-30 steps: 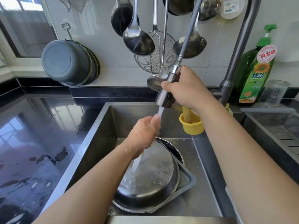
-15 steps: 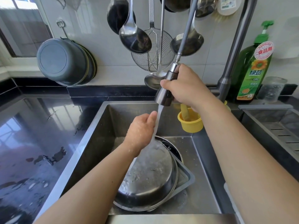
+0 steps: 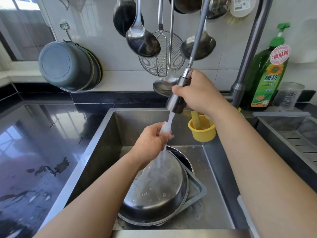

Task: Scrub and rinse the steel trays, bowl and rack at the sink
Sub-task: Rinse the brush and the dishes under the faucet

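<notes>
My right hand (image 3: 200,93) grips the spray head (image 3: 178,95) above the sink's far edge; my left hand (image 3: 152,140), fingers loosely curled, holds nothing under the stream. The upturned bowl (image 3: 157,191) covers a tray (image 3: 197,188) in the sink (image 3: 221,177), near-centre.

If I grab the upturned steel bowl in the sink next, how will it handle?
Probably slippery: the bowl is smooth steel, with water running over it and droplets on its side. Likely light for its size, since it looks thin-walled. It may rock or slide when pushed, as it lies tilted on the tray rather than flat.
</notes>
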Demonstrator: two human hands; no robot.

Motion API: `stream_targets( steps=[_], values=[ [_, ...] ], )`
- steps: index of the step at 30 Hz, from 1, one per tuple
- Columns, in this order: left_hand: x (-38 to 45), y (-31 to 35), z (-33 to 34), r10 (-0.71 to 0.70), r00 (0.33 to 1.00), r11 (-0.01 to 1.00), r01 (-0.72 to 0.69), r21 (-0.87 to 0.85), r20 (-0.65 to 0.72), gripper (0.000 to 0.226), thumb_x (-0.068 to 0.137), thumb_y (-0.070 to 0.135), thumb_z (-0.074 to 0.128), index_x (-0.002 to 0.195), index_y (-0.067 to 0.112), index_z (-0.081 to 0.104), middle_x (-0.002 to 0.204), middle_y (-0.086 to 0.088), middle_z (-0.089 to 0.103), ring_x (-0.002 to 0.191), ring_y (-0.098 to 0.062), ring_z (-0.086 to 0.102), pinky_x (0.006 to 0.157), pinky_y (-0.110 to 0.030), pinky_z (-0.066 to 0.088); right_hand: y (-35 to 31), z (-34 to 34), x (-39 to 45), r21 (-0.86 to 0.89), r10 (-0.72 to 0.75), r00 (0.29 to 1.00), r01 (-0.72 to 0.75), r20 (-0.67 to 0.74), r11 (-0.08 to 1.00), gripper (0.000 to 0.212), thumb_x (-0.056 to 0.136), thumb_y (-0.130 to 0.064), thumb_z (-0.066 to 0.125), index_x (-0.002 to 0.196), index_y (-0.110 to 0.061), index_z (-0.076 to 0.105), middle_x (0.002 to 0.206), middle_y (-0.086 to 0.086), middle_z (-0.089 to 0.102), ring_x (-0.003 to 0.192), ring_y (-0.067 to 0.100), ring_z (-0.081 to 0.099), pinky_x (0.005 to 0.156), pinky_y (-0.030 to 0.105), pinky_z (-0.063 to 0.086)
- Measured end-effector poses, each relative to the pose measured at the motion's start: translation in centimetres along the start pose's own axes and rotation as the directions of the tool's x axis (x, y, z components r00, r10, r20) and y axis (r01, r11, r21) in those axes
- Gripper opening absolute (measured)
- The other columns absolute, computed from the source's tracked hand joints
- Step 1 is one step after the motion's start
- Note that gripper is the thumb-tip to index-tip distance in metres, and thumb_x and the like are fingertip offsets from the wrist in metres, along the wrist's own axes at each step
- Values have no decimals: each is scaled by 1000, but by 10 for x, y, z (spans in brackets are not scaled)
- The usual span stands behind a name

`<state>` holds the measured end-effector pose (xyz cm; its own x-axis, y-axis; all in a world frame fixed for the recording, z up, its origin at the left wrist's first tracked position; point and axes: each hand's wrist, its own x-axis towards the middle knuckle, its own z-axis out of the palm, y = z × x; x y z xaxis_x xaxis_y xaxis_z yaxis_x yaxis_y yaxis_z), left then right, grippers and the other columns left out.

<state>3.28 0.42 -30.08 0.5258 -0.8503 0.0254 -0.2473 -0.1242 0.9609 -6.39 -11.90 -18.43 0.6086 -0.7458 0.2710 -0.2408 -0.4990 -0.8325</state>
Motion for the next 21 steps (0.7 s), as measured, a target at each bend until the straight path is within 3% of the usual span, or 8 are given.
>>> stream_targets(
  steps=[3, 6, 9, 10, 13, 16, 19, 21],
  values=[
    [2, 1, -1, 64, 997, 960, -48, 275, -50, 16, 109, 24, 48, 109, 26, 64, 96, 3, 70, 86, -16, 66, 70, -27, 51, -3, 2, -1, 49, 3, 999, -4, 37, 999, 33, 85, -29, 70, 113, -23, 55, 109, 2, 65, 100, 25, 67, 86, 51, 59],
    [2, -10, 4, 61, 990, 768, -127, 627, 127, 19, 108, 17, 41, 92, 20, 52, 92, -4, 64, 85, -29, 64, 77, -38, 54, -4, 2, -1, 57, 6, 999, -8, 41, 998, 33, 85, -29, 71, 114, -23, 56, 109, 2, 65, 100, 24, 68, 86, 50, 60],
    [5, -19, 4, 42, 977, 534, -198, 822, 208, 11, 105, 9, 44, 111, 16, 50, 105, -12, 66, 94, -36, 68, 90, -46, 59, -9, 3, -2, 118, 5, 996, -16, 90, 993, 30, 85, -28, 71, 111, -22, 57, 110, 3, 67, 99, 24, 70, 80, 50, 62],
    [5, -18, 4, 40, 982, 529, -176, 830, 182, 13, 106, 14, 44, 118, 14, 50, 109, -14, 67, 97, -37, 68, 92, -48, 59, -11, 3, -2, 136, 7, 995, -21, 103, 991, 31, 85, -28, 72, 111, -22, 58, 110, 4, 67, 98, 24, 71, 78, 50, 63],
    [6, -15, 2, -26, 998, 731, -25, 682, 65, 28, 110, 28, 39, 117, 9, 59, 108, -15, 70, 99, -39, 69, 87, -46, 59, -13, 3, -3, 135, 21, 994, -36, 111, 990, 31, 86, -27, 71, 112, -21, 57, 110, 5, 66, 98, 25, 70, 79, 50, 63],
    [0, -9, 0, -54, 998, 958, 47, 282, 18, 27, 111, 31, 44, 112, 16, 67, 99, -6, 74, 81, -14, 74, 72, -32, 64, -7, 1, -3, -10, 13, 1000, -13, 27, 1000, 29, 89, -27, 69, 113, -21, 53, 108, 1, 63, 97, 22, 65, 80, 43, 59],
    [-2, -6, -2, -63, 995, 997, 66, -30, 76, 24, 111, 20, 45, 121, 14, 67, 105, -7, 76, 91, -17, 76, 88, -36, 62, -2, -3, -3, -142, -8, 999, 1, -50, 990, 30, 93, -28, 66, 118, -20, 50, 105, -2, 58, 94, 20, 59, 69, 30, 48],
    [0, -6, -4, -79, 992, 976, 97, -193, 97, 25, 111, 13, 45, 125, 10, 65, 108, -11, 76, 92, -23, 75, 91, -39, 61, -3, -3, -3, -75, 11, 1000, -11, -5, 997, 28, 89, -29, 68, 111, -23, 52, 105, 0, 60, 98, 24, 63, 78, 42, 56]
  ],
)
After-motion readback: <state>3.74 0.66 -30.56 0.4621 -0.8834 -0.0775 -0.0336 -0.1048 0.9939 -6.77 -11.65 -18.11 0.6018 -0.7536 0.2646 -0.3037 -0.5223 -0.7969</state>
